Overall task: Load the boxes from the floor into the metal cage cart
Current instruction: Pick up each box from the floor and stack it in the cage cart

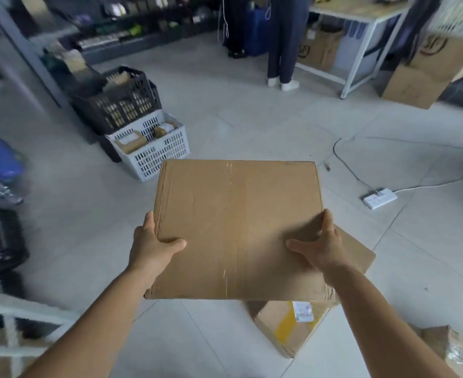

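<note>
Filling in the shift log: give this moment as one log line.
phase: carrying | held: large cardboard box | left hand: gripping edge | right hand: gripping edge | floor: box with yellow tape

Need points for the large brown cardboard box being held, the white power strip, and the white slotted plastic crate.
large brown cardboard box (235, 227): head view, middle of top face.
white power strip (379, 198): head view, centre of casing.
white slotted plastic crate (167, 154): head view, front slotted wall.

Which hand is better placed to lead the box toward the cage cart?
Probably the left hand. It grips the left edge of the held box, and the metal cage cart shows at the lower left, on that side. The right hand grips the right edge, farther from it.
</note>
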`<move>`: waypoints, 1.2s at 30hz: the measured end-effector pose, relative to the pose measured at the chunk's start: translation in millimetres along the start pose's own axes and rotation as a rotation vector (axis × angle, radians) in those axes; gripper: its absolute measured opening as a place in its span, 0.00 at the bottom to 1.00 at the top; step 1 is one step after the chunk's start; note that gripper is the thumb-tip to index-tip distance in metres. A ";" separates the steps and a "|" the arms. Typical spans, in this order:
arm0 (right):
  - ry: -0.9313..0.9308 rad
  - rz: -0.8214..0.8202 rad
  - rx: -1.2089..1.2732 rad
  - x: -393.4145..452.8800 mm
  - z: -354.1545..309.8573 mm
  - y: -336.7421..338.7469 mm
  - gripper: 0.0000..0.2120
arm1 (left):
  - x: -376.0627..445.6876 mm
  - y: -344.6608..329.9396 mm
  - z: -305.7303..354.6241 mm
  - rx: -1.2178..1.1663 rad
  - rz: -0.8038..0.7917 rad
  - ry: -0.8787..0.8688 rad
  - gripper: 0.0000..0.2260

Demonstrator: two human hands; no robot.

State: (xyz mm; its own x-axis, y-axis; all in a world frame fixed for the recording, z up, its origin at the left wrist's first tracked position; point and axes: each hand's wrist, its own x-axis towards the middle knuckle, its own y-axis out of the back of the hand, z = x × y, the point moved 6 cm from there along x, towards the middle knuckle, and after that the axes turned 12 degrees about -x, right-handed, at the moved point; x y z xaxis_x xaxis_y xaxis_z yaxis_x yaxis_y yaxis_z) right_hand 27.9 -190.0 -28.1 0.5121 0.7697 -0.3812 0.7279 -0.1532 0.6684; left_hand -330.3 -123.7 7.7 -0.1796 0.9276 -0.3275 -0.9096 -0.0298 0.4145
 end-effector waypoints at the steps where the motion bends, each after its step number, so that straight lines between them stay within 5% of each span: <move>1: 0.038 -0.019 -0.018 0.9 -19.3 -1.9 0.58 | -2.8 15.6 3.4 -0.022 0.034 0.002 0.44; 9: 0.358 -0.172 -0.092 -17.0 -156.6 -14.5 0.55 | -54.8 120.3 20.2 -0.152 0.339 -0.008 0.35; 14: 0.561 -0.275 -0.118 -48.6 -222.4 -22.8 0.56 | -107.7 170.3 20.3 -0.224 0.527 -0.016 0.46; 17: 0.654 -0.356 -0.128 -79.0 -252.6 -32.7 0.55 | -148.2 197.1 22.6 -0.227 0.647 -0.016 0.43; 24: 0.838 -0.521 -0.114 -172.2 -304.7 -67.5 0.58 | -257.9 260.1 14.9 -0.217 0.944 -0.012 0.35; 36: 1.172 -0.874 -0.110 -422.3 -320.3 -156.2 0.60 | -507.0 343.5 -70.2 -0.269 1.363 0.061 0.37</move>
State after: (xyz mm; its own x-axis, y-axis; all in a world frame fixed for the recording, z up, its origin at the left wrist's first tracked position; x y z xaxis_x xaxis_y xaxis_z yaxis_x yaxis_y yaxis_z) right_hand -448.1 -292.6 233.0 -0.7592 0.6508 0.0087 0.5399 0.6222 0.5669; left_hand -578.0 -630.4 256.5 -0.9829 0.0924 0.1592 -0.0483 -0.9641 0.2611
